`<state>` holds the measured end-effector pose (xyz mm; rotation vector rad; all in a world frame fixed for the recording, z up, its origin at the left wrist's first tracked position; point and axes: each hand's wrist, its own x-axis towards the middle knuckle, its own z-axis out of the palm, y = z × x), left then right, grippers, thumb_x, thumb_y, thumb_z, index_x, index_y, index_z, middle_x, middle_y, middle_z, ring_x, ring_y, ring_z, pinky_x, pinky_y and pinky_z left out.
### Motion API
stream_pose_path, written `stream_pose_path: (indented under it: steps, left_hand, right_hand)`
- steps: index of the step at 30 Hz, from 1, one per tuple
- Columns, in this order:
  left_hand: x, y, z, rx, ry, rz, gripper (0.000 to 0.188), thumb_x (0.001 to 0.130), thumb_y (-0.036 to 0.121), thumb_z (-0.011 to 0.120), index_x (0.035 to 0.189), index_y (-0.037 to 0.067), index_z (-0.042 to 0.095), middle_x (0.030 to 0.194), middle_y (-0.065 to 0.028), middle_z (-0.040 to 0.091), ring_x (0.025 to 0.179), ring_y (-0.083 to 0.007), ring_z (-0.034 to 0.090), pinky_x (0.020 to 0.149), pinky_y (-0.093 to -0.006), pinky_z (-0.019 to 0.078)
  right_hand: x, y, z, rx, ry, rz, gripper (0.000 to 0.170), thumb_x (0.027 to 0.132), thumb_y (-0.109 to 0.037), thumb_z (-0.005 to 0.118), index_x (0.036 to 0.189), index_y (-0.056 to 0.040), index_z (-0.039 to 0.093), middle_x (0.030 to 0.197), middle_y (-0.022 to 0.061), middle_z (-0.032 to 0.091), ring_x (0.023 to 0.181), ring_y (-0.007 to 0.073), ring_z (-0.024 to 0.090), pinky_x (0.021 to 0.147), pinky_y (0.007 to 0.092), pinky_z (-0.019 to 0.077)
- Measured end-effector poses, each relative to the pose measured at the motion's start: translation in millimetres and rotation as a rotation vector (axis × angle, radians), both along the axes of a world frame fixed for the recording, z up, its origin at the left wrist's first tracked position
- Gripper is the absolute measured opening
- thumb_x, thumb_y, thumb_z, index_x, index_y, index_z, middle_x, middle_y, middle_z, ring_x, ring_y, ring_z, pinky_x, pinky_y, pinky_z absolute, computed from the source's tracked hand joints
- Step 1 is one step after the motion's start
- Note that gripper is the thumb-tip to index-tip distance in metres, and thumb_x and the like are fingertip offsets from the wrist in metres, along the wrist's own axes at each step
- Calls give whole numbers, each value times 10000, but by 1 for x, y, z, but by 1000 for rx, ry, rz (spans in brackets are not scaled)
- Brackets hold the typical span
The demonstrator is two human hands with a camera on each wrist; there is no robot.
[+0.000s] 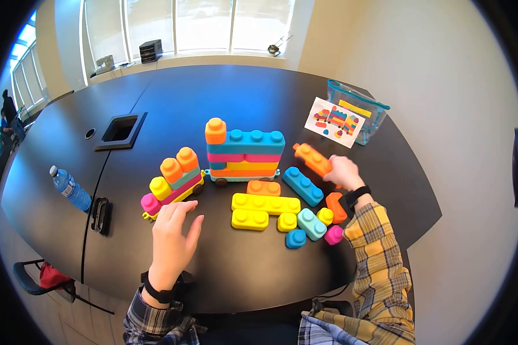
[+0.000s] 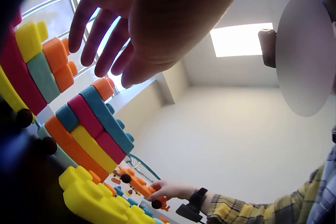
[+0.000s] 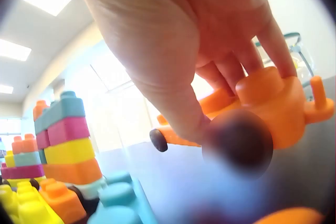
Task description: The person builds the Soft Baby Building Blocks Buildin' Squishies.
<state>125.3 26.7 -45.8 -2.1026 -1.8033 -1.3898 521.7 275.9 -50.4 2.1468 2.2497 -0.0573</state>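
At my right hand, an orange wheeled base with nothing seen stacked on it

I judge the building to be past its middle. Beyond the gap between my hands stands the tall wagon, layered up, with a long blue block and an orange one at the top. Just past the fingertips of my left hand is the low wagon, which also looks built. The two wagons meet end to end; I cannot tell whether they are hooked together.

My right thumb and fingers are curled round the near end of the orange base; its other end points away from me and toward my left. Whether its wheels touch the table I cannot tell. My left hand holds nothing, its fingers loosely extended and its thumb apart.

What is left, as I judge it, is this base and the loose pieces. Between my hands lie a long yellow block, a short yellow block and an orange block. Just left of my right hand is a loose blue block; nearer me sit a pale teal block and a magenta block, among others. Beyond that hand, a picture card stands by a clear case.
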Motion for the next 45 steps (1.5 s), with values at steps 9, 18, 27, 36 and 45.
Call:
stream_pose_path:
  steps: [9, 18, 27, 36, 45]
  left_hand:
    - [-10, -12, 3, -154, -193, -63, 495, 907, 123, 830, 1353, 23, 638, 1111, -135, 721, 1038, -324, 699, 870, -399, 571]
    - [-16, -23, -12, -465, 57, -197, 692, 806, 298, 929, 1394, 71, 644, 1214, -131, 707, 997, -299, 722, 847, -392, 619]
    - [-4, -19, -31, -515, 148, -255, 554, 768, 289, 931, 1244, 85, 735, 1075, -101, 719, 968, -339, 709, 871, -436, 587]
    - [-4, -23, -30, -546, 233, -196, 473, 779, 305, 915, 1188, 126, 759, 1054, -73, 718, 1012, -312, 703, 871, -426, 582]
    - [-2, -24, -25, -621, 204, -174, 478, 787, 314, 907, 1206, 140, 757, 999, -78, 727, 929, -328, 728, 828, -438, 588]
  right_hand:
    - [-53, -132, 83, 230, 421, 394, 498, 724, -255, 870, 1185, -123, 738, 1037, 132, 779, 986, 344, 759, 849, 451, 617]
    - [-133, -190, 8, -150, 196, 734, 535, 769, -267, 875, 1246, -92, 706, 1149, 95, 755, 1110, 315, 715, 871, 452, 588]
    - [-129, -193, -11, -127, 271, 725, 474, 803, -269, 869, 1213, -98, 702, 1110, 83, 743, 1091, 319, 699, 873, 451, 585]
    - [-95, -192, -13, -89, 516, 691, 377, 852, -209, 851, 1169, -56, 717, 1169, 113, 743, 1084, 340, 704, 917, 415, 573]
    - [-91, -193, -18, -143, 533, 684, 302, 865, -183, 836, 1094, -35, 706, 1013, 156, 729, 984, 361, 706, 846, 445, 570]
